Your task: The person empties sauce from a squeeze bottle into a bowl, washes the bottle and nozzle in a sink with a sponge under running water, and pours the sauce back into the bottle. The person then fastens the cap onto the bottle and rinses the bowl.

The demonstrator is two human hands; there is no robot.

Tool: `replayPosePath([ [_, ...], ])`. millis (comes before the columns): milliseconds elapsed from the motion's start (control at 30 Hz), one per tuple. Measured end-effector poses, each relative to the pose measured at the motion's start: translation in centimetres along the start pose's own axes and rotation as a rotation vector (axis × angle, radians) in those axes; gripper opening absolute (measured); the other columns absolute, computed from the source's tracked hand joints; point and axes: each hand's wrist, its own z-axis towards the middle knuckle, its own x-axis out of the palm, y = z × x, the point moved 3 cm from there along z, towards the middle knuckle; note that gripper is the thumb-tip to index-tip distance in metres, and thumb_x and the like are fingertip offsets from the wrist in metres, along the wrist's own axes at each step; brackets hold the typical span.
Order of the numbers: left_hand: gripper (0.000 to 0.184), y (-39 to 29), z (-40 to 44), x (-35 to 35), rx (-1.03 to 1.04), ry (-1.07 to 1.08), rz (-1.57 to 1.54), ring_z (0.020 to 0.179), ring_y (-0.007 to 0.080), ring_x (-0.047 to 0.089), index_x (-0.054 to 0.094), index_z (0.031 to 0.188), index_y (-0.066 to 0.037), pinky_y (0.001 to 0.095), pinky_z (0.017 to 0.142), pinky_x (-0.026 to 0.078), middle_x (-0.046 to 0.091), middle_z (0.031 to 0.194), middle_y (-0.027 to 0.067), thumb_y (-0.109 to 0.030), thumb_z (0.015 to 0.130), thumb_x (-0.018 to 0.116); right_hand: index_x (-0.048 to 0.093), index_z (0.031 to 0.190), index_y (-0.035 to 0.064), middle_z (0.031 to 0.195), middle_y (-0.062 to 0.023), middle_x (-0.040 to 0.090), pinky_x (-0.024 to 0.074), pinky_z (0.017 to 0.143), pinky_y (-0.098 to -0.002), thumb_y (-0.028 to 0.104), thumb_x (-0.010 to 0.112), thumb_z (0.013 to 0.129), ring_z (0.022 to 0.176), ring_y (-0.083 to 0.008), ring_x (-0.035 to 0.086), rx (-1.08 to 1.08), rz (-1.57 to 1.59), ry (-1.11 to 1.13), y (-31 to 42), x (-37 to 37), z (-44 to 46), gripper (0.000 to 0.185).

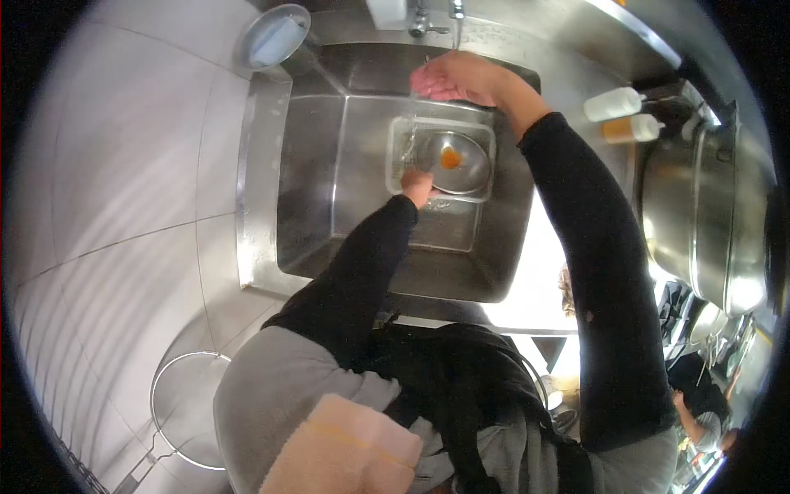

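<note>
My left hand (417, 188) is closed on the near-left rim of a round metal bowl (473, 170). A small orange blob (450, 157), perhaps a yolk, lies inside. The bowl is in or just above a translucent plastic basket (397, 132) in the steel sink (309, 189). At the back of the sink, my right hand (453, 76) is under the tap (457, 10), where a thin stream of water runs. Its fingers look pinkish and loosely spread, with no object that I can make out in them.
Two squeeze bottles (613, 104) lie right of the sink, near large metal pots (691, 206). A metal container (277, 37) with something pale inside stands at the back left corner. A round wire strainer (191, 356) is at lower left. Another person (704, 412) is at far lower right.
</note>
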Motion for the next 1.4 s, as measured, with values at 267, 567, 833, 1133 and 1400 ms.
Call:
replayPosePath([
  [267, 0.022, -12.8, -9.3, -3.2, 0.144, 0.026, 0.072, 0.079, 0.032, 0.068, 0.048, 0.096, 0.001, 0.0443, 0.066, 0.064, 0.057, 0.091, 0.0156, -0.001, 0.079, 0.061, 0.064, 0.107, -0.0003, 0.105, -0.0079, 0.069, 0.0545, 0.082, -0.0278, 0.024, 0.049, 0.1, 0.09, -0.0154, 0.066, 0.102, 0.063, -0.026, 0.1, -0.5, -0.5, 0.03],
  [567, 0.023, -26.2, -7.3, 2.2, 0.931, -0.114, 1.385, 0.085, 0.0285, 0.068, 0.066, 0.094, -0.005, 0.043, 0.075, 0.054, 0.067, 0.097, 0.014, -0.024, 0.087, 0.056, 0.067, 0.108, -0.0018, 0.099, -0.0106, 0.071, 0.055, 0.084, -0.0315, 0.015, 0.057, 0.093, 0.092, -0.0177, 0.067, -0.496, -0.6, -0.078, 3.6, 1.4, -2.7, 0.025],
  [833, 0.019, -26.0, -18.4, 6.5, 1.84, 0.041, 1.744, 0.099, 0.0333, 0.061, 0.066, 0.1, -0.013, 0.0422, 0.081, 0.052, 0.061, 0.115, 0.0084, -0.01, 0.084, 0.057, 0.067, 0.109, 0.006, 0.089, -0.0133, 0.071, 0.0532, 0.076, -0.0359, 0.022, 0.065, 0.092, 0.083, -0.0244, 0.068, -0.428, -0.651, -0.856, -8.2, -0.1, -27.1, 0.024],
  [1133, 0.021, -17.8, -5.4, -0.1, 0.52, -0.225, 1.354, 0.072, 0.0314, 0.069, 0.061, 0.103, 0.002, 0.0399, 0.066, 0.059, 0.069, 0.084, 0.0165, -0.012, 0.087, 0.058, 0.058, 0.128, 0.0162, 0.131, -0.0186, 0.051, 0.0479, 0.095, -0.0463, 0.021, 0.075, 0.076, 0.114, -0.0377, 0.055, -0.146, -1.015, -0.846, -29.8, -1.0, -44.7, 0.054],
  [1400, 0.028, -8.0, -3.0, -4.9, 0.005, -0.173, 0.429, 0.087, 0.0252, 0.065, 0.056, 0.112, 0.004, 0.0356, 0.074, 0.06, 0.061, 0.103, 0.015, -0.008, 0.088, 0.064, 0.038, 0.148, 0.021, 0.151, -0.027, 0.029, 0.0277, 0.11, -0.06, 0.057, 0.064, 0.085, 0.137, -0.044, 0.035, 0.154, -1.207, -1.074, -32.3, 3.4, -47.2, 0.077],
])
